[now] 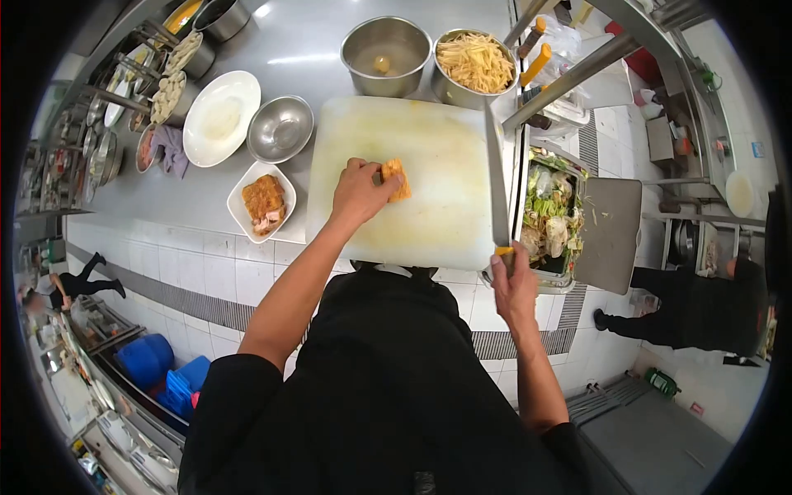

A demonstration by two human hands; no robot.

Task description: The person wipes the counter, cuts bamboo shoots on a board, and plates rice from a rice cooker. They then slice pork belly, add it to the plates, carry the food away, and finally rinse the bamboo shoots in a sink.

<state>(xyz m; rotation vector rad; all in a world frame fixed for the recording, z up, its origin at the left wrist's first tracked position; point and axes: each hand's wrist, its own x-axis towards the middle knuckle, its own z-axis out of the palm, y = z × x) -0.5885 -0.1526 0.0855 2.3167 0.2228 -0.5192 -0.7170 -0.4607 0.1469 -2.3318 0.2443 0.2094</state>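
On the pale cutting board (441, 194), my left hand (360, 191) is closed on a golden-brown fried piece of food (398, 179), pinching it between thumb and fingers. My right hand (515, 283) grips a large kitchen knife (497, 173) by its yellow handle. The long blade points away from me, along the board's right edge and apart from the food piece. Left of the board, a small white square bowl (238, 210) holds browned fried food with pinkish pieces at its near end.
Behind the board stand a steel pot (355, 70) and a steel container of pale shredded strips (474, 62). A steel bowl (280, 128) and white oval plate (196, 132) lie left. Food scraps (549, 206) fill a bin at right. Other people (701, 309) stand further off.
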